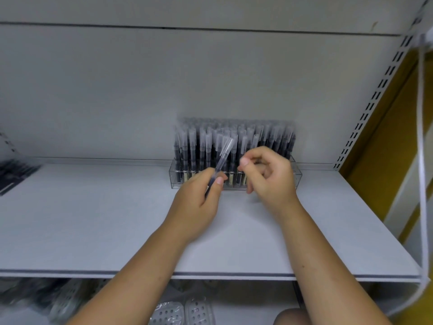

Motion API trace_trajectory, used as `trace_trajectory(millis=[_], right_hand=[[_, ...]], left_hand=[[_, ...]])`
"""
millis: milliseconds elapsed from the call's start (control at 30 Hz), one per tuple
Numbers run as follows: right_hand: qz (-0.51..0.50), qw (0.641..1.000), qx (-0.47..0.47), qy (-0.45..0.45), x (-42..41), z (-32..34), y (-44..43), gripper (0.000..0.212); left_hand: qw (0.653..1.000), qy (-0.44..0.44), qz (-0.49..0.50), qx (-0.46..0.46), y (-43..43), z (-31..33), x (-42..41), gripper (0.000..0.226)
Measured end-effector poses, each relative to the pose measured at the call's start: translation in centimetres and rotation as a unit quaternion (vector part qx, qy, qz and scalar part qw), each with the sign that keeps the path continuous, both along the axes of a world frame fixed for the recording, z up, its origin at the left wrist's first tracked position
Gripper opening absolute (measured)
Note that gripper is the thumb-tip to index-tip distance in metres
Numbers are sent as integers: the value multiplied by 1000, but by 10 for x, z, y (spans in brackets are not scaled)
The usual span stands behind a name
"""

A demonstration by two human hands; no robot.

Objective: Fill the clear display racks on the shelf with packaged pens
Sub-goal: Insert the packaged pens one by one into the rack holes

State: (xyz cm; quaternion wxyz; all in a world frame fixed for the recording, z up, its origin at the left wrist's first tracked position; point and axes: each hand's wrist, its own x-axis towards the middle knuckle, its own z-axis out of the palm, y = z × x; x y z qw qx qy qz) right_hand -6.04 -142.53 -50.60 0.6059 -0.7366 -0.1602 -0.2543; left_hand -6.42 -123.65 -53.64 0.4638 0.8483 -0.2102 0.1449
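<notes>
packaged pen (222, 157) gripped in left hand (199, 202), right hand (271, 181) curled empty, before full clear rack (173, 175)

Left hand (199, 202): just left of centre; I see it gripping one packaged pen (222, 158), which tilts up to the right.
Right hand (269, 179): right of centre, in front of the rack, fingers curled; I cannot tell whether it holds anything.
Rack (295, 174): clear, at mid-frame against the back wall, packed with upright pens (269, 137).
Shelf (93, 219): grey, spanning the frame.
Left edge: dark packs (14, 174), blurred.
Right edge: white cord (421, 160) hanging down.
</notes>
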Motion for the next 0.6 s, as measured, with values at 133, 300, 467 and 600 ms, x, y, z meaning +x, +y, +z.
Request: trace_trajectory(millis=[133, 300, 467, 600], right_hand=[[85, 994, -26, 65, -3, 1, 3, 7], [100, 991, -22, 91, 3, -4, 5, 9], [104, 991, -14, 84, 2, -2, 5, 15], [97, 993, 22, 66, 2, 1, 2, 8]], left_hand=[[999, -30, -8, 36, -1, 1, -1, 23], [995, -54, -5, 89, -5, 0, 0, 24], [990, -74, 12, 119, -7, -1, 0, 24], [989, -74, 17, 127, -8, -2, -2, 30]])
